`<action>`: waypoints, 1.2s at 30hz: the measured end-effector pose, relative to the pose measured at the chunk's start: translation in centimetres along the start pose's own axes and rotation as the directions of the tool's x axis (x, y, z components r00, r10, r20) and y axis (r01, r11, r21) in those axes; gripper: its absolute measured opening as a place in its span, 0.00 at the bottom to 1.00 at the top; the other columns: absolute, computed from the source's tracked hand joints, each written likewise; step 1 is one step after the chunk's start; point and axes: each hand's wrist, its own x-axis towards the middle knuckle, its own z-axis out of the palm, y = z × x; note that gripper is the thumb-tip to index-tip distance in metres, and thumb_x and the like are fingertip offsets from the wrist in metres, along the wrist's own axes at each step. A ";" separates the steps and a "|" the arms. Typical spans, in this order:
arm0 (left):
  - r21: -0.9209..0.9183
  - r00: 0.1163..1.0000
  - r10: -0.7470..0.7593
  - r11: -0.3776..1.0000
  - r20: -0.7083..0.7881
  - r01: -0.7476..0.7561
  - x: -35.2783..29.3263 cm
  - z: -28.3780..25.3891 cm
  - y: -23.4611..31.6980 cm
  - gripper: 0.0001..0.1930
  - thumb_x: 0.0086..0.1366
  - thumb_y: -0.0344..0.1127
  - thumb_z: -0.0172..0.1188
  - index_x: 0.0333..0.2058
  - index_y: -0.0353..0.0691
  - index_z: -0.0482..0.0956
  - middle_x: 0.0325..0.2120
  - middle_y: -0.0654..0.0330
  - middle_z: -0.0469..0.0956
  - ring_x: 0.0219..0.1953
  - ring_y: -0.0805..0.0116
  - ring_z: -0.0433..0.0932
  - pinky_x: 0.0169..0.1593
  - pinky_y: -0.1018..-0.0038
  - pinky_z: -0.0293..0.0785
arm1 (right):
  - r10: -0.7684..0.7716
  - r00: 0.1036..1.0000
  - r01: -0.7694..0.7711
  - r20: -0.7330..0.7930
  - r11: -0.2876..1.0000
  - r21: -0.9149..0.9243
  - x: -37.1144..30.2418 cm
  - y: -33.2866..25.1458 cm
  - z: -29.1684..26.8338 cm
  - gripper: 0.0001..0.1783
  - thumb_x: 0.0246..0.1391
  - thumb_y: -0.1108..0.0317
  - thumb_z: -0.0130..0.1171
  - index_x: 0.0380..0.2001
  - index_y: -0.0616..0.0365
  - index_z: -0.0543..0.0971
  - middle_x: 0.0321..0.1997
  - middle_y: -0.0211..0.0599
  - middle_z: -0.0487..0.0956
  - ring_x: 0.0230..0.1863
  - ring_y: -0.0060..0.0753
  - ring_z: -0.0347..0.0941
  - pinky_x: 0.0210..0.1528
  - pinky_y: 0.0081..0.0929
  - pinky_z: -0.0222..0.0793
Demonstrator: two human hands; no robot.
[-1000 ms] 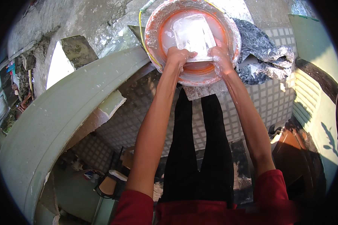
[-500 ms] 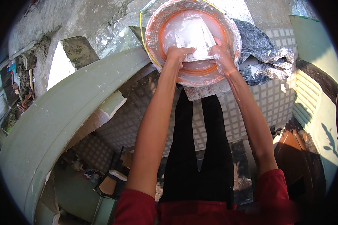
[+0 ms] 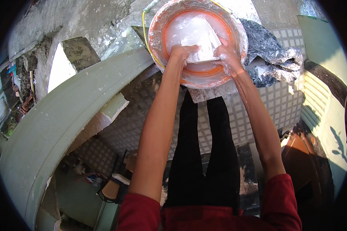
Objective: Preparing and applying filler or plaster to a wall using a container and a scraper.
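Observation:
An orange bucket (image 3: 157,24) smeared with white holds milky liquid. Both my hands reach into it from the near side. Between them is a wet white piece (image 3: 204,38), flat-sided with a straight near edge; its kind I cannot make out. My left hand (image 3: 184,53) is closed on its near left corner, thumb lying across the top. On the right edge, my right hand (image 3: 228,57), streaked with white, grips the piece with its fingers wrapped over the side. Glare and liquid hide the far end of the piece.
Crumpled dark plastic sheeting (image 3: 268,50) lies right of the bucket. A yellow cord-like handle (image 3: 144,30) hangs at the bucket's left. A curved pale green ledge (image 3: 65,100) sweeps along the left. Beneath the bucket's near side juts a whitish board (image 3: 214,93).
The white piece's far and left parts now merge more with the milky liquid, their outline less distinct. My left hand has shifted slightly left and up; my right hand has hardly moved.

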 end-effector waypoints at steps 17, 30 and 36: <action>-0.043 0.978 0.135 0.989 -0.160 -0.143 -0.3 1.9 0.4 0.11 0.55 0.29 0.59 0.34 0.25 0.74 0.22 0.55 0.73 0.14 0.66 0.69 0.10 0.66 0.56 | -0.403 0.894 0.182 -0.195 0.726 -0.663 3.5 2.4 0.1 0.35 0.38 0.75 0.47 0.57 0.64 0.69 0.41 0.57 0.78 0.41 0.44 0.76 0.45 0.30 0.68; 0.190 0.964 0.198 0.968 -0.179 -0.164 -0.8 0.3 -0.7 0.10 0.47 0.22 0.58 0.31 0.24 0.75 0.19 0.53 0.73 0.15 0.66 0.71 0.13 0.68 0.58 | -0.214 0.972 0.166 -0.094 0.914 -0.371 4.5 3.6 0.3 0.25 0.38 0.75 0.49 0.46 0.66 0.76 0.36 0.50 0.81 0.38 0.40 0.78 0.43 0.30 0.70; 0.197 0.915 0.320 0.941 -0.247 -0.276 0.9 -0.3 -2.0 0.19 0.45 0.25 0.55 0.39 0.23 0.74 0.31 0.47 0.78 0.34 0.57 0.77 0.35 0.65 0.71 | -0.423 0.905 0.299 0.034 0.579 -0.758 3.6 2.5 0.5 0.25 0.38 0.73 0.51 0.45 0.67 0.75 0.36 0.56 0.78 0.42 0.56 0.75 0.48 0.37 0.67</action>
